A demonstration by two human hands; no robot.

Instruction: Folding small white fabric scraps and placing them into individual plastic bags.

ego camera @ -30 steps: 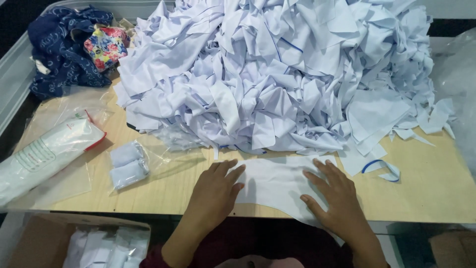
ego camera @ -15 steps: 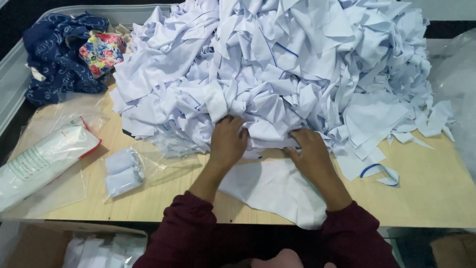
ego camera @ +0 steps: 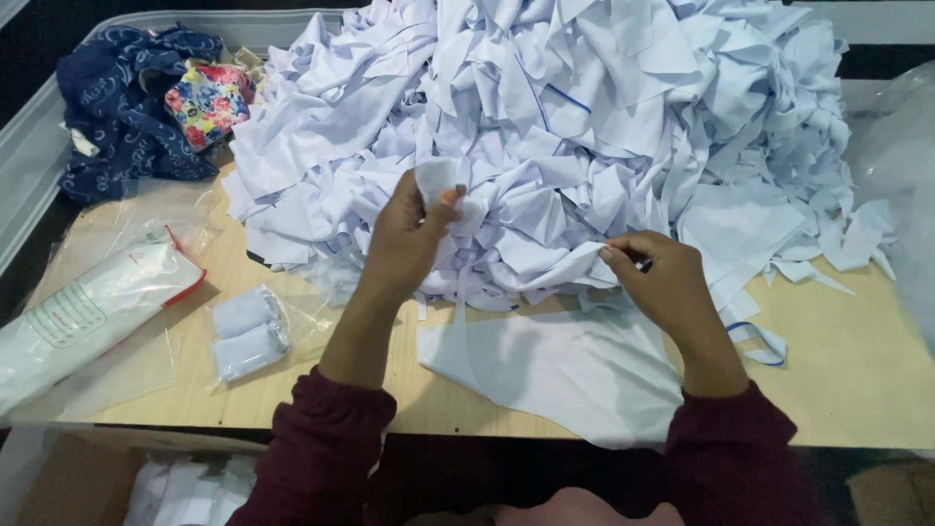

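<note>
Head view: the left hand (ego camera: pixel 407 239) pinches a white cloth piece (ego camera: pixel 435 182) lifted at frame centre, separating it from the white scrap heap (ego camera: pixel 584 117); the right hand (ego camera: pixel 657 278) grips another strip (ego camera: pixel 560 268) on the worktop (ego camera: pixel 847 390).

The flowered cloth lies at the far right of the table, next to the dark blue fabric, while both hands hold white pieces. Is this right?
Not quite. The head view shows the flowered cloth at the far left, next to the dark blue fabric. The left hand and right hand do hold white pieces.
</note>
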